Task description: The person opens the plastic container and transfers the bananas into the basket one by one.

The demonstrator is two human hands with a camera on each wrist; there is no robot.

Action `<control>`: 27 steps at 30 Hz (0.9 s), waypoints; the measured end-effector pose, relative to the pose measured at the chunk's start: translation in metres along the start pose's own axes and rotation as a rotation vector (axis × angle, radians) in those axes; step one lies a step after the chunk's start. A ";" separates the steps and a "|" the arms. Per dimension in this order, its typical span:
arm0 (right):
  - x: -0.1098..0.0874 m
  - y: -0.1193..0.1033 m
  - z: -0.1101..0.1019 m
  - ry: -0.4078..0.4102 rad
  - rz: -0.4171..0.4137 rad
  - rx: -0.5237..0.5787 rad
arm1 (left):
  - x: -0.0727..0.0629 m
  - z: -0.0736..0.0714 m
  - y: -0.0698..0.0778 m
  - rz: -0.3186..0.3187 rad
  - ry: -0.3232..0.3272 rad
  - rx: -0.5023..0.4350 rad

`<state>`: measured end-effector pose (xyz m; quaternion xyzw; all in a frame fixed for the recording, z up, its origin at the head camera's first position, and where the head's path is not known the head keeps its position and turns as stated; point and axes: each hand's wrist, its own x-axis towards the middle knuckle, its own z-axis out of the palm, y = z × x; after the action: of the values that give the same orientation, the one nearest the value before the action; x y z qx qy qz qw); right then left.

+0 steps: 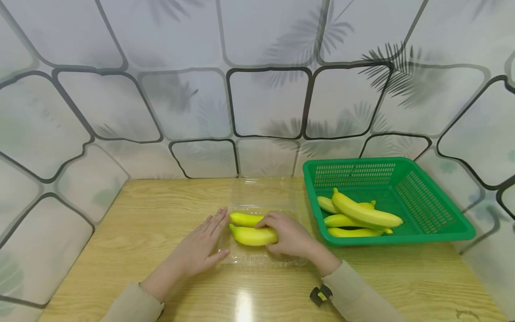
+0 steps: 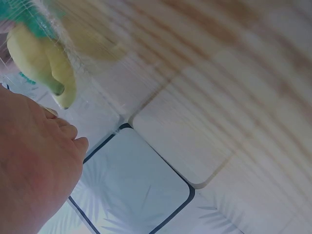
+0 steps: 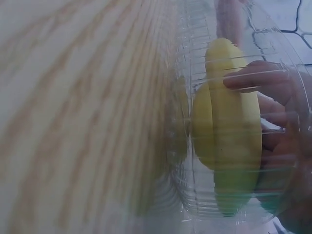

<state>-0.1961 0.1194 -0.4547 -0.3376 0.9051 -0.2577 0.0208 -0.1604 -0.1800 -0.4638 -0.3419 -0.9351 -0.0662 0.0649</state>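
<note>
A clear plastic clamshell box [image 1: 261, 259] lies on the table with its lid [image 1: 261, 191] folded back toward the wall. Two yellow bananas lie side by side in it, a rear banana [image 1: 242, 219] and a front banana [image 1: 251, 236]. My right hand [image 1: 293, 238] reaches in from the right and grips the front banana [image 3: 236, 122] near its right end, thumb on the near side, seen through the clear wall in the right wrist view. My left hand [image 1: 199, 250], fingers straight and thumb spread, rests at the box's left edge. The rear banana's right part is hidden behind my right hand.
A green plastic basket [image 1: 396, 240] stands to the right of the box, with several bananas [image 1: 364, 212] piled in its left part. Behind the wooden table [image 1: 161, 201] rises a wall [image 1: 267, 103] with a stone-and-leaf pattern. A black strap piece [image 1: 320, 295] sits at my right cuff.
</note>
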 end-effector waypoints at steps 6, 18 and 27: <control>0.000 0.000 -0.002 -0.005 -0.006 0.015 | 0.000 -0.001 0.000 -0.006 -0.011 -0.003; -0.003 -0.006 -0.011 -0.011 -0.021 0.045 | 0.000 0.000 0.000 -0.014 -0.014 -0.006; -0.005 -0.007 -0.017 -0.003 -0.033 0.061 | 0.001 0.000 0.000 -0.019 -0.018 0.002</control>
<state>-0.1913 0.1256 -0.4370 -0.3520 0.8911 -0.2850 0.0283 -0.1608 -0.1796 -0.4637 -0.3335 -0.9390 -0.0628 0.0561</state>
